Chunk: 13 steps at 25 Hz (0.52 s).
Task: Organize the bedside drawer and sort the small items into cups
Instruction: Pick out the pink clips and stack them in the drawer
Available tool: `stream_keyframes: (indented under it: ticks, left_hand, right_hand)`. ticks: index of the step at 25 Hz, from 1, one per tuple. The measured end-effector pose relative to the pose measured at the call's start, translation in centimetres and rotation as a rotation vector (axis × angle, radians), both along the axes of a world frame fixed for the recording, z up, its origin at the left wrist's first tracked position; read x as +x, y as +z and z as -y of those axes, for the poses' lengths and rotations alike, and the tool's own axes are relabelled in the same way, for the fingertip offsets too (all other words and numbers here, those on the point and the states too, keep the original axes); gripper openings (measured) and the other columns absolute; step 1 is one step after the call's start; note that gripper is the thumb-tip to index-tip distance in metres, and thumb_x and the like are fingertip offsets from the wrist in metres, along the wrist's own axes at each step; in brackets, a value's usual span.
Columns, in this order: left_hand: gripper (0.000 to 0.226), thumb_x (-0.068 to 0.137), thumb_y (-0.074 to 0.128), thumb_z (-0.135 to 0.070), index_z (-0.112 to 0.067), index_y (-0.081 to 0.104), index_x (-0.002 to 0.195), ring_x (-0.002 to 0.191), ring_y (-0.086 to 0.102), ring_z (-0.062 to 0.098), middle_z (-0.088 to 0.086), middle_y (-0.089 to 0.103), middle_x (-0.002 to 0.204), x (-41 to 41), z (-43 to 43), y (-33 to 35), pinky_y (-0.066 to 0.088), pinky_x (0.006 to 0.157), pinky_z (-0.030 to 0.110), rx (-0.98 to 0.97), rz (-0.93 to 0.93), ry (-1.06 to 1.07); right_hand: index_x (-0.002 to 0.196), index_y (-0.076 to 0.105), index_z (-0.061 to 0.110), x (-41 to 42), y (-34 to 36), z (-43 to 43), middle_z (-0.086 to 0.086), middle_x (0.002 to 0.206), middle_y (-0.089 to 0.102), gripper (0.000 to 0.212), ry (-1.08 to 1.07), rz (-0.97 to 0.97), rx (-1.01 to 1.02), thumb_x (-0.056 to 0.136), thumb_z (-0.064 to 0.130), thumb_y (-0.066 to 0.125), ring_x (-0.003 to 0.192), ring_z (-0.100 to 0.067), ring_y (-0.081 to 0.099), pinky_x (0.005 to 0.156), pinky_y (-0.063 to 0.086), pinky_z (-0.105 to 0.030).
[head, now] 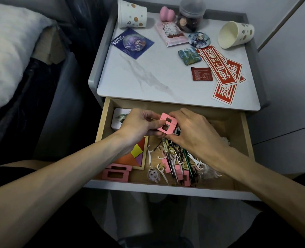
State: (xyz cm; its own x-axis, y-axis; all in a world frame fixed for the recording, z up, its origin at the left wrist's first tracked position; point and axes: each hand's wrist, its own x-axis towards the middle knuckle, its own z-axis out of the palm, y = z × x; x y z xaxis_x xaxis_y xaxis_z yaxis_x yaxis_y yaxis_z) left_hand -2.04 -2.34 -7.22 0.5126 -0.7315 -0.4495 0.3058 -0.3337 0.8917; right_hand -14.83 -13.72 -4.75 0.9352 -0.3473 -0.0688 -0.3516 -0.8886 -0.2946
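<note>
Head view: pink blocks (pixel 167 124) between left hand (pixel 139 123) and right hand (pixel 193 130).

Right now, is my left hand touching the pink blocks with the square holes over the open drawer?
Touching. The head view shows the left hand pinching the pink square-holed blocks at their left edge.

Only one cam, head-worn and wide-angle. It looked forward and steeply down, sitting close over the open drawer (pixel 226 122) mid-frame. The bench (pixel 166 77) was farther back up top, and the bed (pixel 5 51) ran along the left edge.
</note>
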Motion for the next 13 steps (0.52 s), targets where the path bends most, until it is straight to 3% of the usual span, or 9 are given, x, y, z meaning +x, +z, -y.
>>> stream_keyframes:
  ticks: [4,7,8,10,12,13]
  left_hand:
    - [0.016,0.089,0.068,-0.003,0.004,0.070,0.103,0.065,0.070,0.021,0.021,0.073,0.088,0.4,-0.1,0.7,0.060,0.064,0.022,0.024,-0.008,-0.005]
    - [0.019,0.090,0.069,-0.011,0.000,0.071,0.105,0.075,0.073,0.022,0.018,0.075,0.092,1.6,-1.1,2.2,0.060,0.073,0.027,0.129,0.079,-0.182]
    - [0.019,0.091,0.069,-0.018,-0.005,0.072,0.105,0.079,0.073,0.023,0.014,0.076,0.092,2.5,-1.5,2.8,0.059,0.073,0.028,0.227,0.237,-0.287]
    - [0.024,0.092,0.065,-0.035,-0.017,0.074,0.104,0.087,0.071,0.026,0.009,0.074,0.096,4.7,-2.7,3.7,0.056,0.072,0.032,0.535,0.797,-0.440]
    - [0.032,0.096,0.054,-0.039,-0.016,0.067,0.113,0.100,0.064,0.038,0.016,0.067,0.110,6.3,-4.3,3.9,0.047,0.077,0.038,0.832,1.294,-0.360]
    - [0.035,0.100,0.047,-0.037,-0.010,0.062,0.117,0.103,0.061,0.042,0.020,0.064,0.114,6.6,-5.1,3.7,0.045,0.077,0.040,0.905,1.376,-0.297]
  right_hand:
    - [0.136,0.054,0.016,0.5,0.5,0.0,-0.002,0.119,0.060,0.059,-0.007,0.033,-0.010,0.084,0.035,0.075,0.105,-0.019,0.060,0.089,0.053,-0.033]
    - [0.128,0.060,0.017,0.6,0.4,-0.5,-0.001,0.110,0.063,0.053,0.020,0.051,-0.003,0.081,0.033,0.075,0.096,-0.020,0.062,0.084,0.055,-0.036]
    - [0.127,0.061,0.016,0.6,0.1,-0.8,-0.001,0.109,0.063,0.053,0.044,0.047,0.011,0.079,0.032,0.076,0.094,-0.019,0.062,0.083,0.055,-0.034]
    - [0.126,0.061,0.013,0.4,-1.3,-1.7,-0.001,0.110,0.063,0.052,0.140,-0.018,0.058,0.079,0.028,0.078,0.092,-0.016,0.062,0.081,0.056,-0.029]
    - [0.122,0.063,0.014,0.1,-2.9,-3.1,0.001,0.109,0.061,0.046,0.244,-0.161,0.123,0.080,0.027,0.078,0.088,-0.013,0.062,0.076,0.058,-0.027]
    - [0.118,0.065,0.015,0.0,-3.7,-3.9,0.002,0.108,0.060,0.043,0.297,-0.234,0.135,0.080,0.028,0.078,0.086,-0.013,0.063,0.074,0.059,-0.027]
